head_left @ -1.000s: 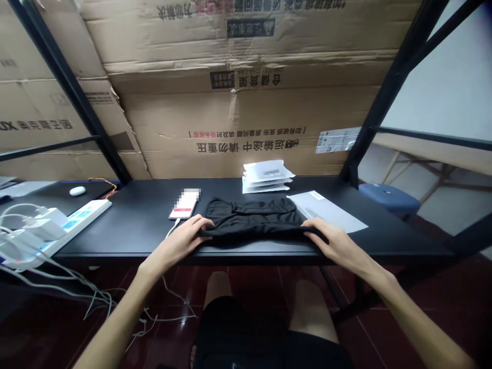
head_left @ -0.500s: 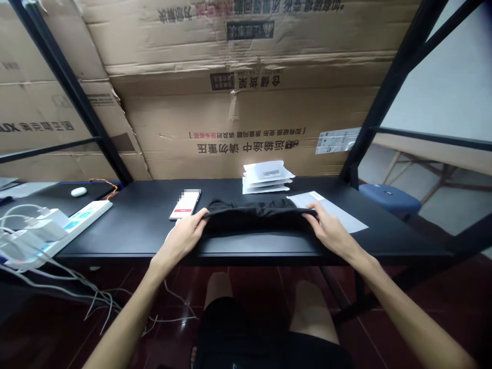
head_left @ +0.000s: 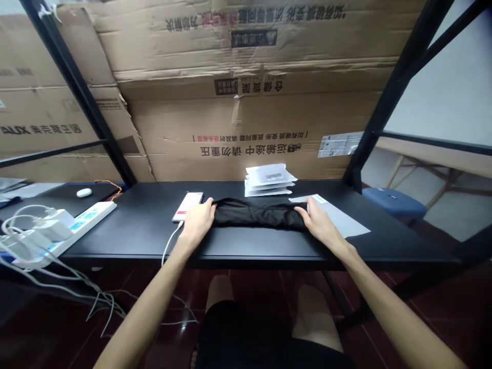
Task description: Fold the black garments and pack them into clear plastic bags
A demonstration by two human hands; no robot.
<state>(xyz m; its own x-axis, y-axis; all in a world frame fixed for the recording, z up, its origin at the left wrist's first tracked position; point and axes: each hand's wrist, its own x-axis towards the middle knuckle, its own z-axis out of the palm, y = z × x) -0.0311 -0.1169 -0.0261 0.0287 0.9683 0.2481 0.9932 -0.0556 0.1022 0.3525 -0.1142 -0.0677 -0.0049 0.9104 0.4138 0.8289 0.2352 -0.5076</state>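
A strip of folded black cloth (head_left: 259, 214) lies across the desk, creased along its length; what garment it is, I cannot make out. Its left end is gripped by my left hand (head_left: 200, 218), thumb and fingers closed on it. My right hand (head_left: 315, 219) pinches the other end the same way. Just beyond my left hand is a phone (head_left: 186, 206) with a lit screen and a white cable plugged into it. A flat pale grey mailing bag (head_left: 340, 218) lies to the right, partly behind my right hand.
Behind the cloth a small stack of white packets (head_left: 269, 178) sits on the black desk (head_left: 253, 246). A power strip (head_left: 84, 225) loaded with chargers and cables is at the left. Cardboard (head_left: 246, 113) closes off the back. A blue stool (head_left: 394, 201) stands beyond the right frame.
The cloth's near edge, lifted before, has gone down and away from me, so the cloth is now a narrower strip on the desk. Both hands have moved slightly inward with it.
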